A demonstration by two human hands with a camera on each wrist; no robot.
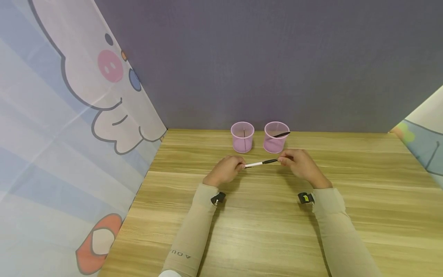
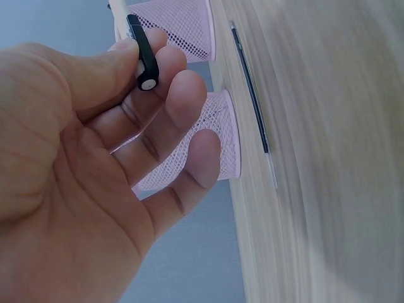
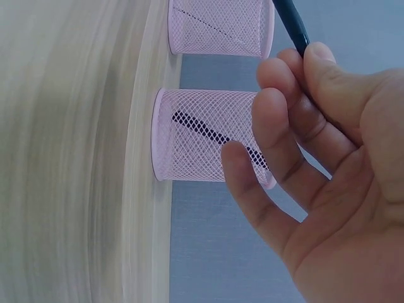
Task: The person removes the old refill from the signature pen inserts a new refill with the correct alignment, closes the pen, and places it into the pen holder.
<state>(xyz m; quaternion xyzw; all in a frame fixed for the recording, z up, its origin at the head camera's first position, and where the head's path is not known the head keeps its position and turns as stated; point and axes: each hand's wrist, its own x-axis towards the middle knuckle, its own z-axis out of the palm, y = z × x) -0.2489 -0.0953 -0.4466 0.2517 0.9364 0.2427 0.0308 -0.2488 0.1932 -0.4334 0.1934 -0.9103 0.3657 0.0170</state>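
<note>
The left hand (image 1: 225, 170) and the right hand (image 1: 300, 165) pinch opposite ends of the pen (image 1: 254, 164), above the worktop (image 1: 263, 231), so an uneven pull could perhaps make it slip and fall.

Pen (image 1: 256, 164) bars the middle; left cup (image 1: 238, 144) and right cup (image 1: 272, 146) stand ahead, wall (image 1: 263, 69) behind; counter (image 1: 373, 165) rightward offers passage
</note>
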